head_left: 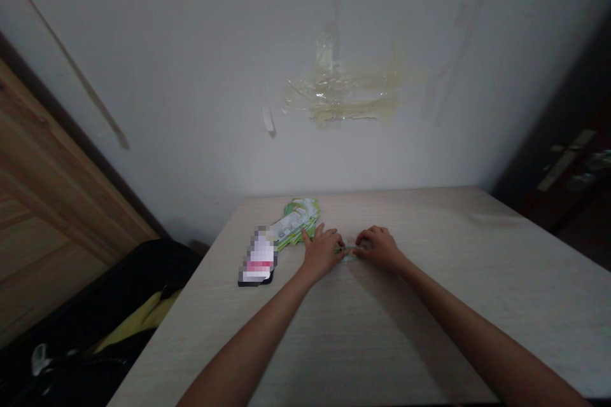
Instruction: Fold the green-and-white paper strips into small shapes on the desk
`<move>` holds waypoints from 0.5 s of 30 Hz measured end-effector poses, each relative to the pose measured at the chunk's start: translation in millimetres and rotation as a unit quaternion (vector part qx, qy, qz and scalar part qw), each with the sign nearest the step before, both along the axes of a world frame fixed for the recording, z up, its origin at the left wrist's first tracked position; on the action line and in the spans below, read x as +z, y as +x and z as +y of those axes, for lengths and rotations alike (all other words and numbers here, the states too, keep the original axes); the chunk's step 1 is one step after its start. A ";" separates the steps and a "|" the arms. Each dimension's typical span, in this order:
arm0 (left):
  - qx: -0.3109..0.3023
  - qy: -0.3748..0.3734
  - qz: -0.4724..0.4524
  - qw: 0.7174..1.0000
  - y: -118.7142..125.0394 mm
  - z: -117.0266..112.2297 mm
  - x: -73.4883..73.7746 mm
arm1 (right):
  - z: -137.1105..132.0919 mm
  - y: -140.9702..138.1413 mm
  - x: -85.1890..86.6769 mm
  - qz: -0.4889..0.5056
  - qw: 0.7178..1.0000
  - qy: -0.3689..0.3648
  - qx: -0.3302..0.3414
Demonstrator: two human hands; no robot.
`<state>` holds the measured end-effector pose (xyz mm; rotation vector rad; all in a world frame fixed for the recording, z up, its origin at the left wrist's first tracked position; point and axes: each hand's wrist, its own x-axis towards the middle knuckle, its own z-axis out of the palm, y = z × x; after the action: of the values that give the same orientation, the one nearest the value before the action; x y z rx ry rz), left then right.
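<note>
Near the middle of the table, my left hand (pixel 323 253) is pinched on the left side of a small, thin greenish-white piece (pixel 351 252). Its other side is between the fingertips of my right hand (pixel 383 250). Whether this piece is paper or plastic film is too small to tell, and the fingers cover part of it. Just beyond my left hand lies a spread pile of flat green-and-white printed cards or packets (pixel 293 222), overlapping one another. The outer fingers of my left hand reach close to the pile's right edge.
Left of the pile lies a phone (pixel 260 257), its screen pixelated. The pale wood-grain table (pixel 468 280) meets a white wall (pixel 191 76) with old tape (pixel 344 94). Dark bags with yellow cloth (pixel 138 318) sit below the table's left edge, beside a wooden panel (pixel 48 203).
</note>
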<state>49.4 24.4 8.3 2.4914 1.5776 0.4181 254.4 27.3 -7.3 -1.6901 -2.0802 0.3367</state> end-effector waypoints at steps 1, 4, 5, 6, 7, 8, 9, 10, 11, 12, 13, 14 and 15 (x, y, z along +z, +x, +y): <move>-0.001 -0.001 -0.001 1.000 -0.4 0.4 -0.8 | 0.5 0.6 -0.1 -0.001 1.000 -0.002 0.001; -0.009 -0.001 -0.004 1.000 -1.7 0.9 -2.4 | 1.9 2.8 -1.1 -0.003 1.000 -0.004 0.007; -0.010 -0.001 -0.004 1.000 -2.2 1.0 -2.7 | 2.6 3.7 -1.7 -0.003 1.000 -0.004 0.010; -0.010 -0.002 -0.004 1.000 -2.9 1.1 -2.7 | 3.4 4.6 -2.5 -0.003 1.000 -0.004 0.013; -0.011 -0.003 -0.004 1.000 -3.7 1.3 -2.5 | 4.3 5.6 -3.4 -0.003 1.000 -0.004 0.017; -0.013 -0.005 -0.004 1.000 -4.6 1.5 -2.2 | 5.4 6.5 -4.4 -0.004 1.000 -0.005 0.021; -0.015 -0.009 -0.002 1.000 -5.6 1.9 -1.6 | 6.6 7.4 -5.5 -0.004 1.000 -0.005 0.025; -0.018 -0.012 0.000 1.000 -6.5 2.3 -1.0 | 7.8 8.2 -6.6 -0.005 1.000 -0.006 0.029; -0.020 -0.015 0.003 1.000 -7.5 2.8 -0.3 | 9.1 8.9 -7.6 -0.006 0.999 -0.008 0.032; -0.021 -0.018 0.006 1.000 -8.3 3.2 0.5 | 10.3 9.5 -8.6 -0.007 0.999 -0.009 0.034; -0.021 -0.021 0.010 1.000 -9.2 3.6 1.3 | 11.5 10.0 -9.4 -0.007 0.999 -0.011 0.035; -0.021 -0.024 0.012 0.999 -10.1 3.9 2.2 | 12.5 10.3 -10.0 -0.007 0.999 -0.014 0.036; -0.022 -0.027 0.014 0.999 -11.1 4.1 3.2 | 13.5 10.6 -10.6 -0.006 0.999 -0.017 0.038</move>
<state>38.4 28.5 11.5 2.4980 1.5201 0.3312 265.0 40.7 -17.9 -1.6391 -2.1618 0.3877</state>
